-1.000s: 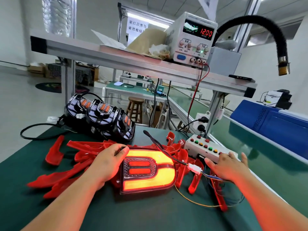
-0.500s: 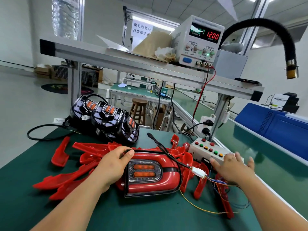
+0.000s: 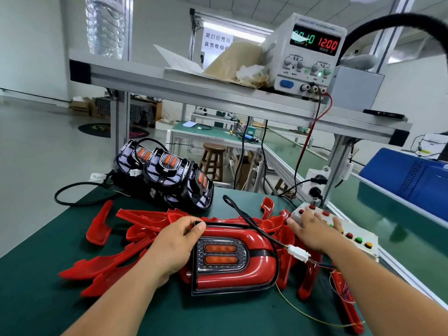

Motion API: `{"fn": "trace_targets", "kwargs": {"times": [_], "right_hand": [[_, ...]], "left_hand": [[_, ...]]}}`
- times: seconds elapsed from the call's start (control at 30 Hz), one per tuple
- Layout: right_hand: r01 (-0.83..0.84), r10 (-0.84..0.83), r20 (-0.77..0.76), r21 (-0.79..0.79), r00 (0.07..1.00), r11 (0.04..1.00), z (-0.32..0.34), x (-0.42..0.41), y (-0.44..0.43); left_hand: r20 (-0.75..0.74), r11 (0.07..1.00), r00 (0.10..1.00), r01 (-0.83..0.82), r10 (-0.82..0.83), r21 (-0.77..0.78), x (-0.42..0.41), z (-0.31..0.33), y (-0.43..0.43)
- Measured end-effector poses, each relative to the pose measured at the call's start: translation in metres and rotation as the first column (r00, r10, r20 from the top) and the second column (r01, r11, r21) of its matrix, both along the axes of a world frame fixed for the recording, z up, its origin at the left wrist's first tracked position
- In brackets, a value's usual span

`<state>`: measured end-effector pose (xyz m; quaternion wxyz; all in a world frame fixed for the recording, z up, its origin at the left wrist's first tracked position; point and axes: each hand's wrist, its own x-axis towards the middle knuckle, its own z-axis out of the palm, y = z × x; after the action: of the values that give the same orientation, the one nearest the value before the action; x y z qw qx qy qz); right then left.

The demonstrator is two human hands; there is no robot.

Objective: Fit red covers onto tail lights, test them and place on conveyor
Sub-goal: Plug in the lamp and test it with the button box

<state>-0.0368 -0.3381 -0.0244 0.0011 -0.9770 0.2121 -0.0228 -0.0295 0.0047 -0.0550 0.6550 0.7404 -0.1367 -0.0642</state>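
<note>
- Red-covered tail light (image 3: pixel 242 270) is lying at six o'clock.
- Your left hand (image 3: pixel 177 246) is gripping its nine-o'clock edge; your right hand (image 3: pixel 312 229) is lying spread on the button box (image 3: pixel 358 236).
- Probably light, stiff and slippery: gripping the rim is suiting it.

Tail light (image 3: pixel 232 258) no longer aglow (right hand (image 3: pixel 312 229) now on button box (image 3: pixel 358 238))

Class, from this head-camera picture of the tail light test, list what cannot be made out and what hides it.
Head view only.
- Which button, if any, is pressed: the right hand covers that end of the button box.
- The tail light's left edge: under the left hand gripping it.
- The power supply's green reading: glare smears it.
- The black hose's end: cut off by the right edge.
</note>
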Motion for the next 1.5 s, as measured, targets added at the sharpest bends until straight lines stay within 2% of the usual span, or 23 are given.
{"fn": "trace_targets", "kwargs": {"times": [0.2, 0.4, 0.53, 0.73, 0.87, 1.2, 1.5], "right_hand": [[-0.023, 0.019, -0.036, -0.119, 0.999, 0.993, -0.002, 0.004, 0.003], [-0.045, 0.038, -0.054, -0.148, 0.998, 0.988, 0.001, 0.007, 0.007], [-0.046, 0.038, -0.056, -0.146, 0.998, 0.988, 0.003, 0.006, 0.008], [-0.002, 0.004, 0.018, -0.133, 1.000, 0.991, 0.001, 0.001, 0.009], [-0.024, 0.025, 0.011, -0.123, 1.000, 0.992, 0.005, 0.004, 0.011], [0.067, -0.072, -0.046, -0.107, 0.996, 0.992, 0.001, 0.007, 0.011], [0.046, -0.053, -0.057, -0.125, 0.997, 0.991, -0.001, 0.006, 0.011]], "left_hand": [[0.001, 1.000, 1.000, -0.013, 0.013, 0.027, 0.004, -0.002, 0.000], [0.004, 0.999, 1.000, -0.016, 0.015, 0.035, 0.005, -0.003, 0.000], [-0.001, 0.999, 1.000, -0.007, 0.007, 0.043, 0.005, -0.002, 0.001], [0.010, 0.999, 0.999, -0.032, 0.032, 0.034, 0.004, -0.002, 0.000], [0.002, 0.999, 1.000, -0.021, 0.021, 0.029, 0.003, 0.000, 0.000], [0.019, 0.997, 0.999, -0.032, 0.031, 0.063, 0.001, 0.002, 0.001], [0.018, 0.997, 0.999, -0.031, 0.030, 0.065, -0.001, 0.005, 0.001]]}}
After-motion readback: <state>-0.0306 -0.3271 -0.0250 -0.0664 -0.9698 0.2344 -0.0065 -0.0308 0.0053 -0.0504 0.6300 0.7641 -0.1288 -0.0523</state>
